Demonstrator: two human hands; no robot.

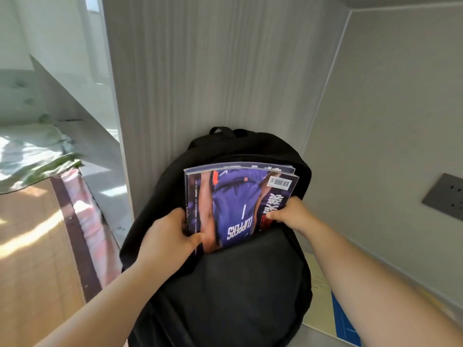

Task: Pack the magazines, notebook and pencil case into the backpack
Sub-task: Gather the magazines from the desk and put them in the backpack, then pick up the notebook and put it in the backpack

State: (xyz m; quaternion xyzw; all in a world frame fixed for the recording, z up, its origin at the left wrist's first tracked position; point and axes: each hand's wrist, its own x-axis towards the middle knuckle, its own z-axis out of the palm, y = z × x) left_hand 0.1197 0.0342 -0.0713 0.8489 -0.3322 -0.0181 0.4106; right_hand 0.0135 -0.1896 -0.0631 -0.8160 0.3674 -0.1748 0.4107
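A black backpack (pixel 245 284) leans upright against a white ribbed panel, its main compartment open at the top. A stack of magazines (pixel 238 196) with a purple basketball cover stands upside down in the opening, its upper half sticking out. My left hand (pixel 167 239) grips the stack's left edge near the bag's rim. On the opposite edge, my right hand (pixel 292 215) holds the stack where it meets the opening. A pale yellow sheet or notebook (pixel 318 284) and a blue item (pixel 344 319) lie to the right of the bag, partly hidden by my right arm.
A wooden desk surface (pixel 30 246) with a dark edge lies to the left, with green and white bedding (pixel 32 156) beyond it. A grey wall socket (pixel 446 196) sits on the right wall. The bag stands in a corner between panel and wall.
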